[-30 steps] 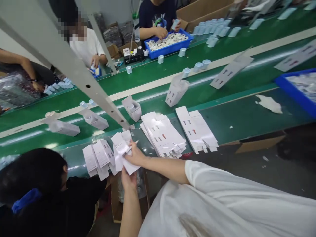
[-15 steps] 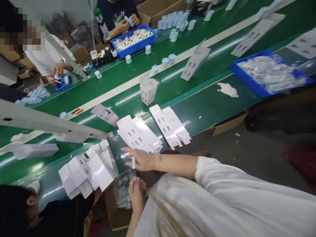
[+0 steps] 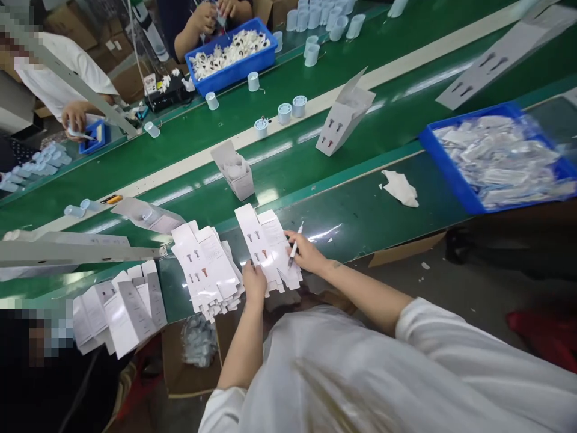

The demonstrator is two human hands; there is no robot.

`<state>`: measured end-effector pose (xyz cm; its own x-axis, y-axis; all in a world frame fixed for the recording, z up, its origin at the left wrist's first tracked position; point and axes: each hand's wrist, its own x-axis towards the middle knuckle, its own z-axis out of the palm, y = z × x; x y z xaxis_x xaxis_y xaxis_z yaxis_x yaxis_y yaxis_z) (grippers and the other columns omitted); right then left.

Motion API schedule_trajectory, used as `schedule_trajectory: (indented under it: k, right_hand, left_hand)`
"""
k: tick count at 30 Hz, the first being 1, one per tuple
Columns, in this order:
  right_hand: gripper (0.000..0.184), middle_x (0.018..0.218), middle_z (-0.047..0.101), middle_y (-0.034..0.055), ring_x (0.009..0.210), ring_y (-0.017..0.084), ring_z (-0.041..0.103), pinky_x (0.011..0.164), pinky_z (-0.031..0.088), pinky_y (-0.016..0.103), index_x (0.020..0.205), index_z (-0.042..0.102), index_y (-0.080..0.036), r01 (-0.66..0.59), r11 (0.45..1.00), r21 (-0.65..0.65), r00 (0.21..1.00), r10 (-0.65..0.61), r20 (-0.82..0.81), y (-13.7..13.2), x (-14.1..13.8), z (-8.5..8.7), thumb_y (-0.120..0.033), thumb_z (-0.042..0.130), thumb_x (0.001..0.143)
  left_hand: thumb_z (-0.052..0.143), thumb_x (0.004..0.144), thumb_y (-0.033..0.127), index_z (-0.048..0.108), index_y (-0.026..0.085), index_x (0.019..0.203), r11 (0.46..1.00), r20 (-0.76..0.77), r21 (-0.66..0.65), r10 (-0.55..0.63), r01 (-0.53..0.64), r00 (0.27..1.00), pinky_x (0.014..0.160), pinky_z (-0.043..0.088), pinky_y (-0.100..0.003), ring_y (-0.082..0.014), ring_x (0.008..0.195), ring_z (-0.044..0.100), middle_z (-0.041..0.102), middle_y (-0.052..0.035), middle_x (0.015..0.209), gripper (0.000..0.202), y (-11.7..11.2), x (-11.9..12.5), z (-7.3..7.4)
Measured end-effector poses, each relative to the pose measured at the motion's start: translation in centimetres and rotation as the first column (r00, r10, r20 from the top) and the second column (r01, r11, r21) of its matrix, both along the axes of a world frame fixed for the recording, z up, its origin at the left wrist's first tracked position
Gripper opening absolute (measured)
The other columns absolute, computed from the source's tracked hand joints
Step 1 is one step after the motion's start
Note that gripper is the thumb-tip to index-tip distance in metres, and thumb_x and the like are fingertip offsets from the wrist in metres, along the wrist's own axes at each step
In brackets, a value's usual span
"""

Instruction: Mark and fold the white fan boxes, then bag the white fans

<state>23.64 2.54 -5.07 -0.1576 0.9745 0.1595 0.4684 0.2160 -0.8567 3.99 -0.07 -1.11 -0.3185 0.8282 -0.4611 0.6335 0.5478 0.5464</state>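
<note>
My left hand point(image 3: 255, 282) grips the lower edge of a white flat carton blank point(image 3: 264, 240) printed with small key-shaped marks. My right hand point(image 3: 306, 252) rests on that blank's right side and holds a white pen point(image 3: 294, 245) with its tip up. Just left of my left hand lies a thicker stack of carton blanks point(image 3: 205, 270), apart from my fingers. Another spread of blanks point(image 3: 119, 313) lies further left, near a co-worker's dark shoulder point(image 3: 36, 373). The blanks lie on a dark green belt point(image 3: 360, 207).
A blue tray of clear bags point(image 3: 451, 162) stands on the right. Part-folded cartons point(image 3: 345, 120) and white cups point(image 3: 283, 113) sit on green belts. A co-worker's hands point(image 3: 205, 18) work behind a blue tray point(image 3: 216, 78). A cardboard box point(image 3: 189, 361) sits below the belt edge.
My hands have come down from above the belt edge onto the blank stack on the right. The view has swung, bringing the right blue tray fully into sight.
</note>
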Motion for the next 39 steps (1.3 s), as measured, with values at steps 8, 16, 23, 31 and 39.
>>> schedule_trajectory:
  k: [8, 16, 23, 31, 39]
  right_hand:
    - [0.021, 0.139, 0.051, 0.0175, 0.135, 0.026, 0.044, 0.106, 0.043, 0.053, 0.103, 0.042, -0.023, 0.012, 0.996, 0.083, 0.995, -0.004, -0.104, -0.7, -0.2, -2.5, -0.018, 0.053, 0.086]
    - [0.022, 0.139, 0.053, 0.0183, 0.117, 0.028, 0.06, 0.089, 0.053, 0.047, 0.101, 0.042, -0.023, 0.161, 0.977, -0.138, 0.98, -0.175, -0.095, -1.9, 1.7, -1.8, -0.027, 0.056, 0.085]
    - [0.025, 0.138, 0.053, 0.0195, 0.115, 0.027, 0.061, 0.084, 0.055, 0.043, 0.103, 0.041, -0.023, 0.206, 0.971, -0.126, 0.97, -0.219, -0.108, -2.8, 1.3, -1.8, -0.029, 0.057, 0.084]
    - [0.024, 0.137, 0.053, 0.0188, 0.134, 0.029, 0.045, 0.106, 0.042, 0.055, 0.108, 0.043, -0.022, 0.177, 0.984, 0.015, 0.984, -0.178, 0.033, -3.7, 4.0, -2.4, -0.026, 0.054, 0.087]
    - [0.03, 0.131, 0.058, 0.0161, 0.139, 0.034, 0.038, 0.116, 0.018, 0.067, 0.118, 0.047, -0.019, 0.001, 0.997, 0.079, 0.98, -0.016, 0.199, -3.3, 2.3, -0.5, -0.021, 0.05, 0.088]
  left_hand:
    - [0.052, 0.086, 0.033, 0.063, 0.014, 0.108, 0.988, -0.051, -0.01, 0.152, -0.153, 0.987, 0.094, 0.044, -0.038, -0.027, 0.107, 0.06, 0.066, -0.0152, 0.107, 0.031, 0.8, 3.0, -0.4]
    - [0.056, 0.085, 0.037, 0.059, 0.014, 0.114, 0.995, -0.106, 0.031, 0.096, -0.093, 0.99, 0.101, 0.039, -0.041, -0.0306, 0.119, 0.052, 0.058, -0.0192, 0.123, 0.037, 1.7, 4.3, 0.3]
    - [0.06, 0.084, 0.037, 0.058, 0.016, 0.113, 0.98, 0.048, -0.065, 0.191, -0.188, 0.98, 0.087, 0.046, -0.033, -0.0248, 0.102, 0.064, 0.068, -0.0132, 0.11, 0.036, 2.5, 5.4, 0.5]
    - [0.056, 0.085, 0.029, 0.066, 0.02, 0.085, 1.0, 0.015, 0.02, -0.012, 0.012, 1.0, 0.082, 0.045, -0.033, -0.0242, 0.09, 0.064, 0.071, -0.0093, 0.093, 0.014, 2.3, 6.0, -0.3]
    - [0.062, 0.078, 0.035, 0.064, 0.019, 0.074, 0.978, 0.129, 0.08, 0.18, -0.191, 0.975, 0.073, 0.046, -0.031, -0.0192, 0.073, 0.061, 0.067, -0.0044, 0.073, 0.017, 2.2, 3.5, 0.1]
